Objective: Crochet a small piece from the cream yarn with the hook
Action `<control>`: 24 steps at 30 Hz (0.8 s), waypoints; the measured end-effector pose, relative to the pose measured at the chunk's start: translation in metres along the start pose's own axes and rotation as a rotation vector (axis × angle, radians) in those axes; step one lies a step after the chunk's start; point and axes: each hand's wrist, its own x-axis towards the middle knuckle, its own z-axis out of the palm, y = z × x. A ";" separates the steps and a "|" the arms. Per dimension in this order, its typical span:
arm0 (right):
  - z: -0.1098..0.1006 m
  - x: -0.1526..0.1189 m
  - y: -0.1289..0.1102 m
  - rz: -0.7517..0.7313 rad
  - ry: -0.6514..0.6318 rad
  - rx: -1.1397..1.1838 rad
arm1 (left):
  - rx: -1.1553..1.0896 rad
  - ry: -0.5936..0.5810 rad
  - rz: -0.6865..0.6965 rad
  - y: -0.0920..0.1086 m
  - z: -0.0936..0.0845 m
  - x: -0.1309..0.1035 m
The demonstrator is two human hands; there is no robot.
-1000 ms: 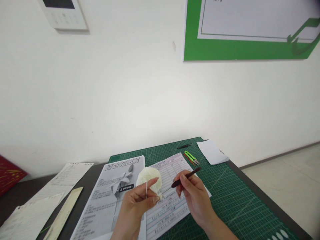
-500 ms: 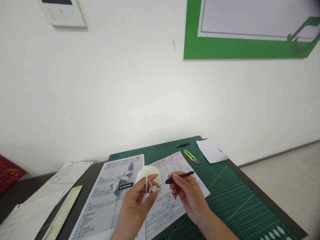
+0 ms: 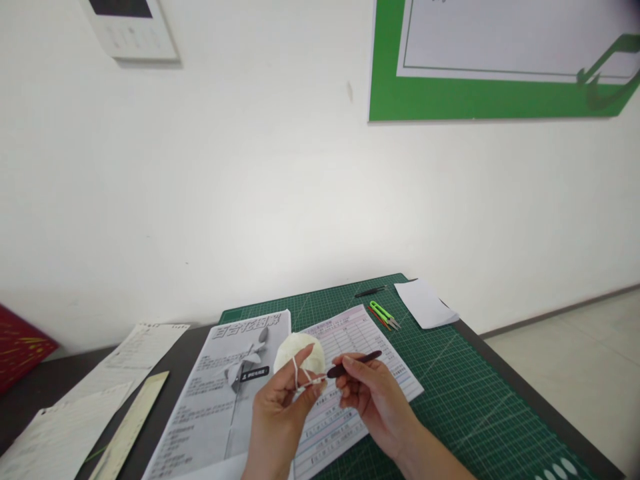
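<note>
My left hand (image 3: pixel 285 400) pinches a small piece of white crochet work (image 3: pixel 314 381) between thumb and fingers, with a strand of white yarn (image 3: pixel 295 371) looped over the raised index finger. In my right hand (image 3: pixel 373 393) is a crochet hook with a dark brown handle (image 3: pixel 356 364), held like a pen. Its thin tip points left and meets the crochet work at my left fingertips; the tip itself is hard to make out. Just behind my left fingers sits a ball of cream-white yarn (image 3: pixel 301 352), resting on the printed sheets.
A printed pattern sheet (image 3: pixel 200 407) and a lined form (image 3: pixel 350 333) lie on the green cutting mat (image 3: pixel 465 400). Beyond are green thread snips (image 3: pixel 383 312), black tweezers (image 3: pixel 371 291) and white paper (image 3: pixel 424 303). At left lie a ruler (image 3: pixel 133 423) and handwritten sheets (image 3: pixel 120 360). A wall rises behind.
My right hand has turned slightly and the hook's handle now lies lower and closer to my left fingertips. The crochet work shows less between the fingers. The view has shifted a little.
</note>
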 end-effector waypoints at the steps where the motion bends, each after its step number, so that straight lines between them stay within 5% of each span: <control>1: 0.000 0.000 0.001 0.006 -0.001 0.005 | -0.020 0.012 0.010 -0.003 0.001 0.000; 8: 0.001 -0.002 0.002 -0.034 0.011 -0.005 | 0.009 0.144 0.008 -0.025 -0.004 0.005; 17: 0.005 -0.004 0.004 -0.152 0.030 -0.131 | 0.009 0.230 0.044 -0.016 0.008 -0.005; 24: -0.001 0.001 0.004 0.008 0.053 0.004 | -0.160 0.212 -0.049 -0.015 0.018 -0.008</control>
